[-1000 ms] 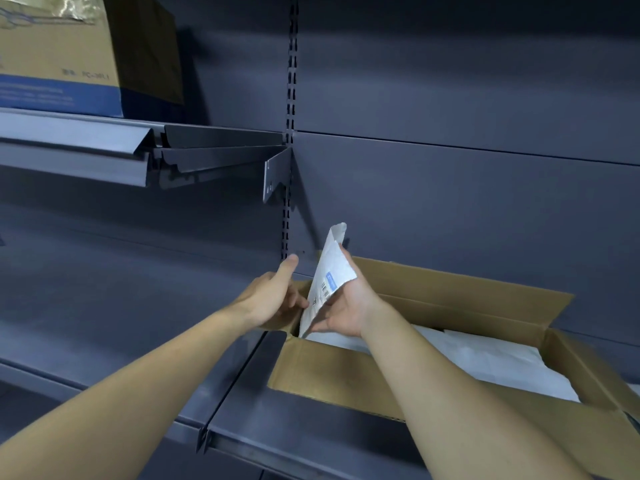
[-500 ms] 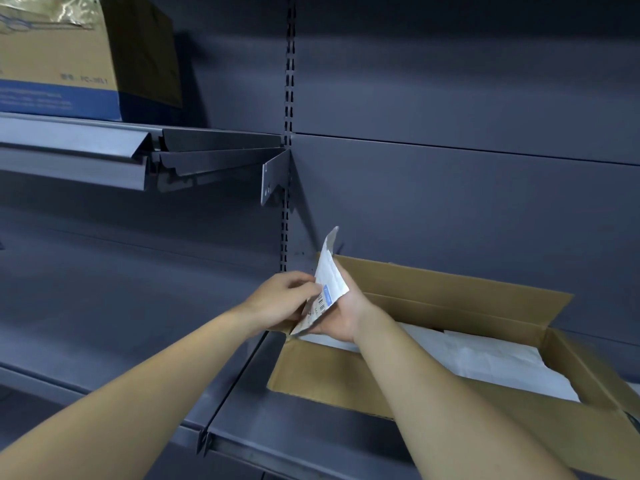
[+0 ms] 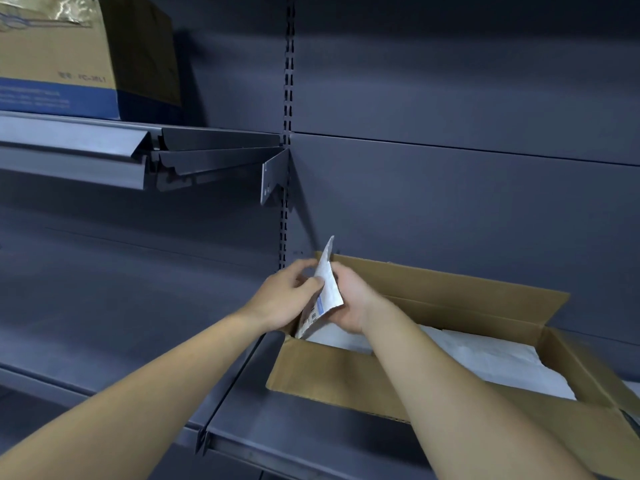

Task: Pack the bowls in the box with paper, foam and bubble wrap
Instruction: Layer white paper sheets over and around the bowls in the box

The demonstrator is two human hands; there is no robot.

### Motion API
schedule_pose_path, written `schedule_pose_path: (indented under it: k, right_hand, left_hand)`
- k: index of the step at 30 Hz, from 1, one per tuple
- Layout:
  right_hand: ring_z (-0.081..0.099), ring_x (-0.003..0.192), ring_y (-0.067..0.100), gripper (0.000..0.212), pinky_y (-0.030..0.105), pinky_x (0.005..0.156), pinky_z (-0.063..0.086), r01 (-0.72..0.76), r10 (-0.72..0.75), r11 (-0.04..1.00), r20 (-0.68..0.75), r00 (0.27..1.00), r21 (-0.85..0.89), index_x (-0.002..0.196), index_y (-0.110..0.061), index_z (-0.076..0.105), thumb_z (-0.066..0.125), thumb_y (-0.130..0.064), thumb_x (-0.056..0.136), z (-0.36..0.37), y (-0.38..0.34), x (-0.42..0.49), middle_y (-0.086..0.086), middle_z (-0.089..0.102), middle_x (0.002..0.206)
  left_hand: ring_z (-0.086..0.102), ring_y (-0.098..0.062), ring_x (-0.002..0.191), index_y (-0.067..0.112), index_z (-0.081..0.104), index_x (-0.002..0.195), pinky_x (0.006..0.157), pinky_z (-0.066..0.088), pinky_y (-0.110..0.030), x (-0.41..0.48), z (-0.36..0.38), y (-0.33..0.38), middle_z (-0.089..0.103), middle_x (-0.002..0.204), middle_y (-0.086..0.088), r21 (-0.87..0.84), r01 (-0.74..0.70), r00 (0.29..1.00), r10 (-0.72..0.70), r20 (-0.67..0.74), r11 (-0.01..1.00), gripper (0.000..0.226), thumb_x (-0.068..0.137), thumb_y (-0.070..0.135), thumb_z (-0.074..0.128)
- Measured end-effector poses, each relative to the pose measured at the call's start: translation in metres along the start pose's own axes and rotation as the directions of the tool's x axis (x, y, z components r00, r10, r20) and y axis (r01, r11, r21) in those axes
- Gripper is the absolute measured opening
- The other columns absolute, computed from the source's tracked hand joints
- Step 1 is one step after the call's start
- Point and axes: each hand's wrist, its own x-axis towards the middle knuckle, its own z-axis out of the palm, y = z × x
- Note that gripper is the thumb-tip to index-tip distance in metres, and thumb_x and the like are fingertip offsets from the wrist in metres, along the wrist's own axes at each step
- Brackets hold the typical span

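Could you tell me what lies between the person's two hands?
A white labelled packet, gripped by the left hand and right hand, in the head view.

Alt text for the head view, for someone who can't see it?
The left hand and right hand hold a white barcoded packet at the left end of the open cardboard box, lined with white paper, on a metal shelf.

printed carton [image 3: 69, 60] on upper shelf [image 3: 79, 147]

Box [image 3: 311, 374]: right end cut off by frame edge. Upper carton [image 3: 52, 57]: cropped top and left, print illegible. Packet [image 3: 330, 292] label blurred.
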Motion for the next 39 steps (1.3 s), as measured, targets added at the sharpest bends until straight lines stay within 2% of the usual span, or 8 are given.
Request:
schedule_pose_path:
  k: [4, 8, 13, 17, 23, 29, 36, 39]
  right_hand:
    - [0.069, 0.093, 0.028, 0.032, 0.048, 0.089, 0.056, 0.153, -0.204, 0.956, -0.193, 0.96, -0.249, 0.118, -0.016, 0.052, 0.042, -0.041, 0.102, -0.016, -0.024, -0.014, 0.009, 0.069, 0.102]
    - [0.069, 0.101, 0.023, 0.079, 0.044, 0.087, 0.058, 0.189, -0.29, 0.809, -0.097, 0.952, -0.556, 0.151, -0.031, 0.023, 0.064, -0.031, 0.085, -0.024, -0.015, -0.015, 0.003, 0.057, 0.134]
    - [0.061, 0.109, 0.021, 0.061, 0.043, 0.095, 0.053, 0.203, -0.331, 0.662, -0.038, 0.943, -0.722, 0.133, -0.024, 0.044, 0.061, -0.007, 0.078, -0.021, 0.002, -0.005, -0.002, 0.063, 0.118]
    - [0.065, 0.097, 0.021, 0.053, 0.037, 0.082, 0.058, 0.1, -0.279, 0.638, -0.108, 0.954, -0.763, 0.12, -0.017, 0.055, 0.053, -0.008, 0.067, -0.019, 0.014, 0.01, 0.003, 0.067, 0.105]
    - [0.068, 0.09, 0.026, 0.029, 0.027, 0.06, 0.049, 0.082, -0.24, 0.667, -0.109, 0.965, -0.741, 0.103, -0.008, 0.06, 0.052, -0.01, 0.075, -0.013, 0.023, 0.021, 0.01, 0.07, 0.097]
    - [0.064, 0.104, 0.022, 0.054, 0.042, 0.09, 0.055, 0.159, -0.358, 0.622, -0.098, 0.929, -0.767, 0.131, -0.019, 0.044, 0.063, -0.028, 0.081, -0.024, 0.021, 0.006, 0.003, 0.063, 0.119]
    - [0.004, 0.151, 0.016, 0.057, 0.038, 0.12, 0.018, 0.253, -0.391, -0.006, 0.235, 0.89, -0.968, 0.148, -0.026, 0.041, 0.056, -0.03, 0.094, -0.045, 0.021, -0.012, -0.005, 0.011, 0.164]
    - [0.002, 0.151, 0.018, 0.056, 0.041, 0.12, 0.021, 0.227, -0.401, -0.047, 0.227, 0.888, -0.973, 0.147, -0.024, 0.042, 0.055, -0.032, 0.094, -0.049, 0.024, -0.006, -0.003, 0.008, 0.165]
  left_hand:
    - [0.051, -0.009, 0.12, 0.042, 0.045, 0.14, 0.104, 0.041, -0.032, -0.002, 0.008, -0.005, 0.053, 0.131, 0.011, 0.131, -0.067, 0.998, 0.066, 0.011, 0.989, 0.048, 0.092, 0.044, 0.051]
    - [0.056, -0.003, 0.107, 0.046, 0.05, 0.129, 0.097, 0.047, -0.033, -0.007, 0.018, -0.009, 0.06, 0.12, 0.014, 0.192, -0.086, 0.996, 0.084, 0.017, 0.978, 0.043, 0.086, 0.047, 0.048]
    - [0.058, -0.008, 0.101, 0.041, 0.057, 0.115, 0.089, 0.051, -0.038, -0.008, 0.017, -0.012, 0.064, 0.104, 0.017, 0.272, -0.075, 0.997, 0.077, 0.006, 0.959, 0.038, 0.085, 0.052, 0.037]
    - [0.051, -0.009, 0.119, 0.038, 0.053, 0.133, 0.099, 0.045, -0.035, -0.007, 0.01, -0.015, 0.058, 0.129, 0.014, 0.257, -0.06, 0.998, 0.055, 0.027, 0.965, 0.048, 0.089, 0.04, 0.034]
    - [0.057, -0.013, 0.104, 0.031, 0.062, 0.119, 0.091, 0.046, -0.03, -0.001, 0.012, -0.022, 0.064, 0.113, 0.012, 0.273, -0.041, 0.997, 0.024, 0.067, 0.961, 0.035, 0.098, 0.023, 0.036]
    - [0.051, -0.011, 0.114, 0.038, 0.054, 0.13, 0.097, 0.044, -0.033, -0.001, 0.012, -0.028, 0.058, 0.123, 0.012, 0.349, -0.083, 0.986, 0.025, 0.166, 0.933, 0.036, 0.099, 0.033, 0.037]
    - [0.038, -0.015, 0.13, 0.038, 0.054, 0.133, 0.104, 0.041, -0.037, 0.001, 0.018, -0.036, 0.052, 0.112, 0.014, 0.473, -0.055, 0.981, -0.042, 0.192, 0.88, 0.05, 0.085, 0.051, 0.047]
    - [0.023, -0.014, 0.142, 0.04, 0.05, 0.138, 0.109, 0.033, -0.039, 0.0, 0.019, -0.033, 0.053, 0.121, 0.011, 0.581, -0.081, 0.974, -0.059, 0.218, 0.81, 0.049, 0.091, 0.052, 0.047]
